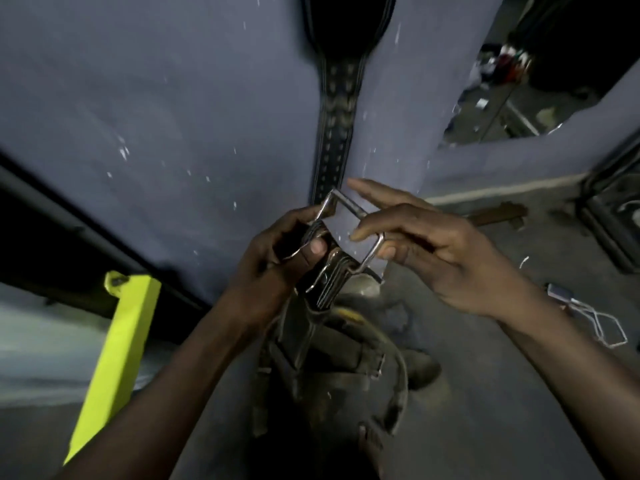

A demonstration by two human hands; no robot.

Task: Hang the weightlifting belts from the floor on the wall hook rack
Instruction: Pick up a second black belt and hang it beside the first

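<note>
A: While both hands sit at frame centre, the left hand (277, 251) is clenched around the dark strap of the held belt (311, 296), thumb pressed on top just below the buckle.

B: Right side?

A: Right hand (433, 247) has index and thumb pinched on the far bar of the metal buckle (349, 233). Other fingers are spread loose, not gripping. The buckle frame is tilted, raised in front of the wall.

B: Where does the rest of that belt go?

A: It drops from the left fist down toward the floor (502, 393), where more belts (346, 358) lie in a worn, dusty heap directly below the hands.

B: Anything already up?

A: One black hanging belt (337, 109) with two rows of holes lies flat against the grey-blue wall (156, 116), its tail ending just behind the buckle. Its hook is out of frame.

B: Brands, labels, text?

A: None readable. The frame is blurred and the belt surfaces are dark.

B: Surroundings?

A: Yellow-green post (117, 341) at lower left, white cable (595, 323) on the floor at right.
</note>
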